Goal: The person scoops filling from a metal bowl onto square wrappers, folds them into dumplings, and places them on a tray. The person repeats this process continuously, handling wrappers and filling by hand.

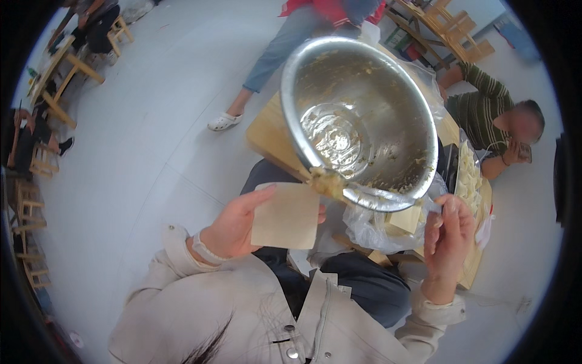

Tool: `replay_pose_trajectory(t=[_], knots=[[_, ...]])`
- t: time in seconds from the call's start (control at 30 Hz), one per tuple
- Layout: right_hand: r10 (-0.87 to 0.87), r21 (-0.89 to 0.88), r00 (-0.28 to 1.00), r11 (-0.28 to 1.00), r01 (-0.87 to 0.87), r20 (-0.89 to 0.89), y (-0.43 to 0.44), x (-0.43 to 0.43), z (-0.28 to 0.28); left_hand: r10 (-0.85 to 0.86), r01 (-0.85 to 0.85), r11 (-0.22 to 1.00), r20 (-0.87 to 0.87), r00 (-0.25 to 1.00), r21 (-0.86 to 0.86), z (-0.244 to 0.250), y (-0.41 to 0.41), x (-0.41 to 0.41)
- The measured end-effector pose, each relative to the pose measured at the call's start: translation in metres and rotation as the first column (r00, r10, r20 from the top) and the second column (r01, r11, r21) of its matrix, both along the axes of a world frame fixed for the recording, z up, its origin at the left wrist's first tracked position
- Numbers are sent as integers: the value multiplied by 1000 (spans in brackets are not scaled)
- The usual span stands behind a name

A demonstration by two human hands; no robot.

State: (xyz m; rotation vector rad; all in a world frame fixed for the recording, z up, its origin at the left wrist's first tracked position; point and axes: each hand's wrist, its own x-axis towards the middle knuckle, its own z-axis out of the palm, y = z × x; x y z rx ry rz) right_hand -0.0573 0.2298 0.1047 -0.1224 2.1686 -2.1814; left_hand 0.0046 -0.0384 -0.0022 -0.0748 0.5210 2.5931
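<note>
My left hand (236, 223) holds a square dough wrapper (285, 216) flat, thumb on top and fingers beneath. My right hand (450, 241) pinches the end of a metal utensil, apparently a spoon (379, 198), which reaches left across the near rim of a large steel bowl (386, 95). A lump of pale filling (327, 183) covers the utensil's far end, just above the wrapper's upper right corner. Smears of filling cling to the bowl's tilted inner wall. Below the rim, more square wrappers (403, 221) lie in a clear plastic bag (363, 227).
A tray of folded dumplings (468, 175) stands right on the wooden table (268, 125). A person in a striped top (482, 104) holds a phone; another in red (325, 9) sits beyond the bowl. Wooden stools (43, 159) and seated people are at the far left.
</note>
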Motion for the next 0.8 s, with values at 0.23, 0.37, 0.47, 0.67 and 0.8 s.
replay_pose_trajectory(t=[0.23,0.37,0.47,0.67,0.8], knots=[[550,609,346,788,86,-760,10,50,-45,65,-57,973,-30,997,225,8,11,13],[759,805,369,591,-46,-536,24,81,-44,113,-125,959,62,992,255,8,13,16],[745,806,379,592,2,-549,27,92,-41,169,-199,920,117,979,336,7,16,17],[580,669,553,742,-54,-599,22,86,-38,129,-142,919,58,990,367,-5,19,8],[442,573,607,819,28,-661,19,76,-38,112,-140,929,102,988,343,-8,15,3]])
